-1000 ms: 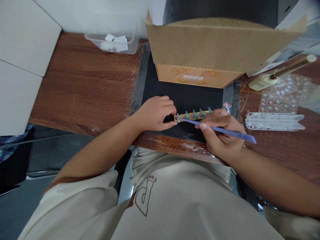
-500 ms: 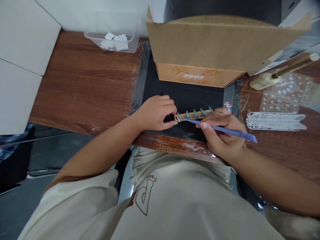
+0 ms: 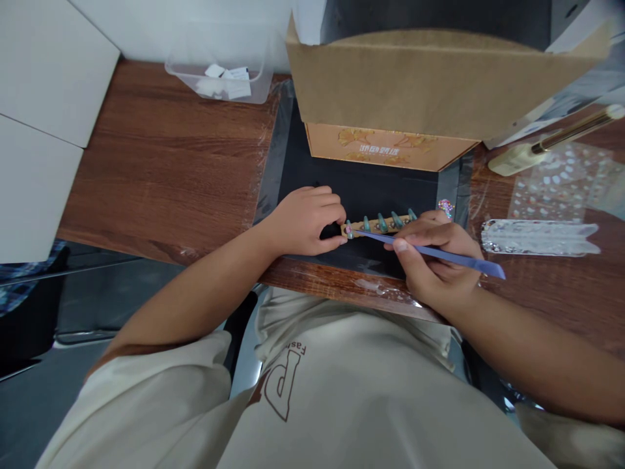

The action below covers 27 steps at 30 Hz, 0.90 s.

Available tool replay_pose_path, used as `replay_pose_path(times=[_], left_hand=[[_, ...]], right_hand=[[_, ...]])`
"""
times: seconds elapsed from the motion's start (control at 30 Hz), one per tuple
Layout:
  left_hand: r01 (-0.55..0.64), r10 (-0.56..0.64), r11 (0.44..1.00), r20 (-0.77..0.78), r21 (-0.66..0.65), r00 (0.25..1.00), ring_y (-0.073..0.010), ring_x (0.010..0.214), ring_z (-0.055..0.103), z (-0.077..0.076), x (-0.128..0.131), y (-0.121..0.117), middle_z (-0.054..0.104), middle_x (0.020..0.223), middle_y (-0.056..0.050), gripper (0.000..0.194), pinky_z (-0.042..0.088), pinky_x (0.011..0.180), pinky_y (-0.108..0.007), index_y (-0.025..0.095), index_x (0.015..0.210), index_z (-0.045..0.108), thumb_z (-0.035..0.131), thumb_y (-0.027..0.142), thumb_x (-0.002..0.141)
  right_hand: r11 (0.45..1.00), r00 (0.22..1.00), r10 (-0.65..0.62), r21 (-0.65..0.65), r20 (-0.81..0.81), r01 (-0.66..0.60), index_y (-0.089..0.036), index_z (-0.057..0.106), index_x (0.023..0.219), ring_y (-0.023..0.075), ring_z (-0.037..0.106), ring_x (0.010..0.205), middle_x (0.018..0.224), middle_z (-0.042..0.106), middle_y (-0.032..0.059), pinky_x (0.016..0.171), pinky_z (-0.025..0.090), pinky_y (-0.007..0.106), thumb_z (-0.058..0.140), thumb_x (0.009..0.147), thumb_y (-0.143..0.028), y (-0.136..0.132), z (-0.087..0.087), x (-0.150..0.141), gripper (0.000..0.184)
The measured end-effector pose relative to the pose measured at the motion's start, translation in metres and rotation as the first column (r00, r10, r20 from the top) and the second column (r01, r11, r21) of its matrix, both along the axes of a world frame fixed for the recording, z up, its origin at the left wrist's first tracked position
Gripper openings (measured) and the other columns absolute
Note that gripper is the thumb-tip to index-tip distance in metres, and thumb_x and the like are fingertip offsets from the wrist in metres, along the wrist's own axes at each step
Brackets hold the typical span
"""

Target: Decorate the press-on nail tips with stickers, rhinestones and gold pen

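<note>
On the black mat [image 3: 317, 172] lies a narrow yellowish nail stand [image 3: 374, 226] with several long teal false nails [image 3: 382, 223] fixed along it. My left hand [image 3: 307, 220] has thumb and forefinger closed on the left end of this stand, at the nail with a pinkish decoration [image 3: 349, 229]. Purple tweezers [image 3: 459, 259] are gripped in my right hand [image 3: 437, 251], their fine tip pointing left beside that end nail. Whether the tip touches it, I cannot tell. My right fingers cover the stand's right end.
Beyond the mat stands a cardboard box [image 3: 415, 85] over an orange printed box [image 3: 332, 142]. To the right lie a glittery cluster [image 3: 445, 208], a clear-wrapped packet [image 3: 537, 236], sticker sheets [image 3: 551, 185] and a gold-handled bottle [image 3: 512, 158]. A clear bin [image 3: 261, 91] holds white packets.
Both hands keep nearly the same pose, and the tweezers stay at the end nail. The view has shifted very slightly.
</note>
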<state>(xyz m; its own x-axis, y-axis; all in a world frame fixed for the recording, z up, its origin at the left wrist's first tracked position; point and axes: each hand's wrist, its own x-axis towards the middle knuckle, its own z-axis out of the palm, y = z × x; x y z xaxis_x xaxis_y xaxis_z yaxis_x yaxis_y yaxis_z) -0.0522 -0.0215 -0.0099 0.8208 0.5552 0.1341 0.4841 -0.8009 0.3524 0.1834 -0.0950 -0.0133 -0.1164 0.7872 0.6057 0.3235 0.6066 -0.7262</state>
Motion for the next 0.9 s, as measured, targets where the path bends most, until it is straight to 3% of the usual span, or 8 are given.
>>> replay_pose_path(times=[0.3,0.43,0.57,0.73,0.9], left_hand=[[0.017,-0.017,1.000,0.022,-0.005,1.000,-0.0196,0.076,0.056,0.000,-0.003,0.001,0.065,0.083,-0.006,0.022,0.041,0.069,-0.033,0.018,0.088,0.065,0.060,0.039,0.085],[0.013,-0.012,1.000,0.134,-0.004,0.991,-0.0203,0.079,0.057,0.001,-0.008,0.001,0.064,0.088,-0.008,0.021,0.045,0.073,-0.035,0.019,0.092,0.062,0.053,0.037,0.086],[0.049,-0.060,0.997,0.202,0.058,0.978,-0.0192,0.078,0.057,-0.001,-0.011,-0.001,0.063,0.085,-0.007,0.019,0.047,0.073,-0.035,0.023,0.088,0.064,0.048,0.034,0.088],[0.117,-0.144,0.984,0.213,0.135,0.966,-0.0172,0.072,0.056,-0.002,-0.009,-0.002,0.061,0.080,-0.005,0.020,0.046,0.069,-0.033,0.024,0.093,0.068,0.049,0.026,0.087],[0.100,-0.127,0.983,0.171,0.156,0.977,-0.0171,0.072,0.055,0.000,-0.008,-0.003,0.060,0.080,-0.005,0.022,0.046,0.068,-0.033,0.023,0.092,0.069,0.048,0.026,0.087]], right_hand=[[1.000,0.999,-0.021,-0.022,-0.032,0.021,-0.027,0.058,0.085,0.0181,0.065,0.058,0.069,0.068,-0.0032,0.066,0.049,0.043,0.070,0.081,-0.014,0.000,-0.003,0.004,0.018],[0.996,0.993,-0.086,0.003,-0.084,0.087,-0.029,0.057,0.084,0.0193,0.064,0.056,0.064,0.068,-0.0040,0.071,0.050,0.046,0.070,0.082,-0.018,0.003,-0.004,0.008,0.017],[0.986,0.976,-0.163,0.020,-0.143,0.167,-0.030,0.056,0.082,0.0212,0.064,0.056,0.064,0.068,-0.0006,0.061,0.047,0.044,0.070,0.083,-0.020,0.012,-0.001,0.014,0.018],[0.984,0.956,-0.164,0.029,-0.244,0.176,-0.029,0.054,0.080,0.0182,0.060,0.052,0.061,0.065,-0.0003,0.053,0.042,0.039,0.069,0.086,-0.021,0.023,-0.002,0.019,0.018],[0.980,0.956,-0.198,-0.019,-0.215,0.198,-0.029,0.051,0.079,0.0180,0.061,0.053,0.062,0.063,-0.0017,0.053,0.044,0.038,0.068,0.086,-0.026,0.024,-0.003,0.018,0.019]])
